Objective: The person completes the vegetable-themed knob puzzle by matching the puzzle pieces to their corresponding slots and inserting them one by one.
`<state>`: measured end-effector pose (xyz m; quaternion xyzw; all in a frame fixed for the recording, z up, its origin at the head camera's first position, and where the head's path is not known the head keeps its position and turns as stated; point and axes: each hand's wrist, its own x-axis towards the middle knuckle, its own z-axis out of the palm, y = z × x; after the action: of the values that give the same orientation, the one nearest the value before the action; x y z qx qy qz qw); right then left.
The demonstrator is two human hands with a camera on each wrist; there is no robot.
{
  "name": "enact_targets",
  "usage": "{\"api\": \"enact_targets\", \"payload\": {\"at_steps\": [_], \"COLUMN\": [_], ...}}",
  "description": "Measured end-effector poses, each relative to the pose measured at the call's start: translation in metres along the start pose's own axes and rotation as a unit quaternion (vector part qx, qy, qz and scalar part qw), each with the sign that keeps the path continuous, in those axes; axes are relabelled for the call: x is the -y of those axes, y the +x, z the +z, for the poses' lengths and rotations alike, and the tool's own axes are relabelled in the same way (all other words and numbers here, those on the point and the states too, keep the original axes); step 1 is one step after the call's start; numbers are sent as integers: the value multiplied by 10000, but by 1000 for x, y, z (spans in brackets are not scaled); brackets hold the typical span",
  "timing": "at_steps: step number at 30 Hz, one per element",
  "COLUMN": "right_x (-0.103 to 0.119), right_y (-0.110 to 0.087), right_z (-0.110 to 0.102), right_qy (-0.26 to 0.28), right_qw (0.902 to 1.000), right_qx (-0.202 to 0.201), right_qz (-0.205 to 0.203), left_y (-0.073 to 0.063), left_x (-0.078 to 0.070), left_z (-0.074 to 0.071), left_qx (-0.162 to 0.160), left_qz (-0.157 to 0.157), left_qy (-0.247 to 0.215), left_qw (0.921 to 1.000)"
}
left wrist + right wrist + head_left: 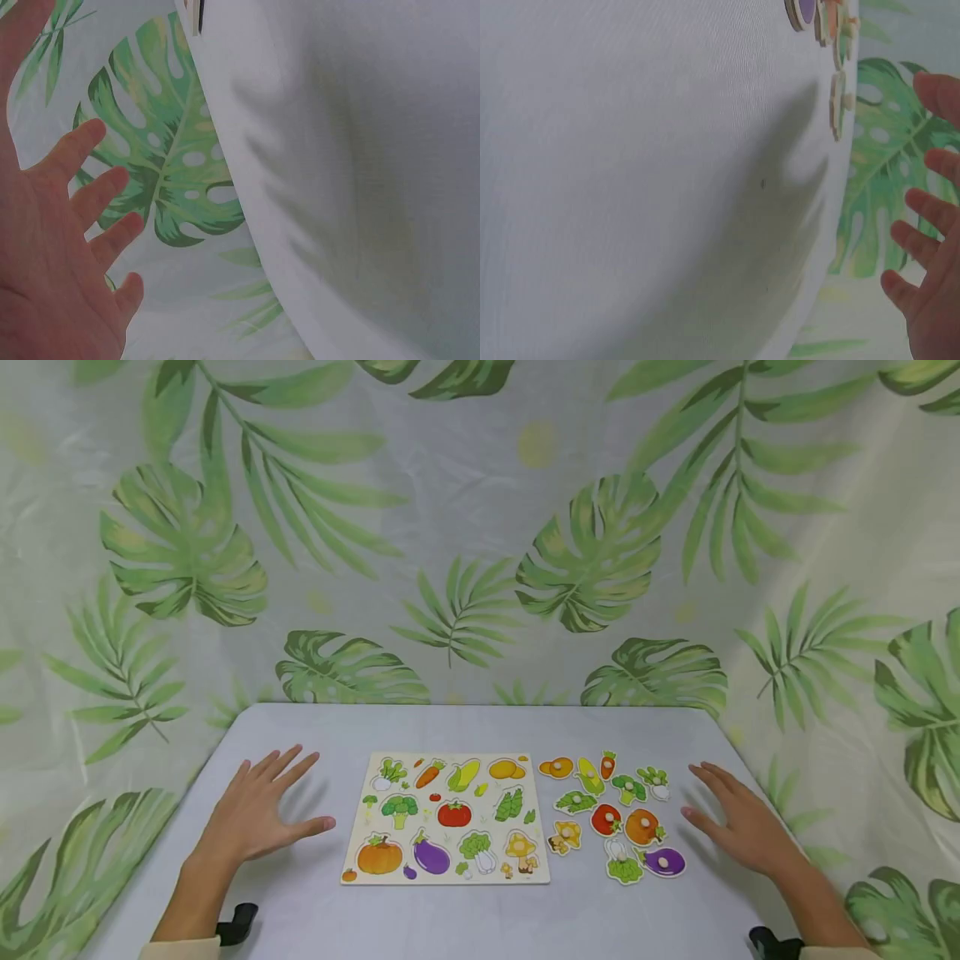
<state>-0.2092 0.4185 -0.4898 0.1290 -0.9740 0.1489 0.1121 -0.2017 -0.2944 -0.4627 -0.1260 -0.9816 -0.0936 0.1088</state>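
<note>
puzzle board — face up, long axis left-right | left grip, right grip — spread

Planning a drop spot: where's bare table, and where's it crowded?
Bare: the white table behind the puzzle board to the far edge, and in front of it. Left of the board is bare, but the left hand hovers there. Crowded: between board and right hand, where loose pieces cluster.
</note>
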Motion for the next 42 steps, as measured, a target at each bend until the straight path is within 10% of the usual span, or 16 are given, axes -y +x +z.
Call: {"api": "enact_targets", "payload": {"at_steps": [42], "right_x": [-1], "right_y": [51], "right_z": [53], "right_qy": [755], "right_qw": [9955], "right_qx": [-1], "right_qz": [573], "left_y": [13], "left_x": [-18], "left_z": [42], "left_qx": [1431], "left_qz": [590], "left_qy": [-988], "left_qw": [9830]}}
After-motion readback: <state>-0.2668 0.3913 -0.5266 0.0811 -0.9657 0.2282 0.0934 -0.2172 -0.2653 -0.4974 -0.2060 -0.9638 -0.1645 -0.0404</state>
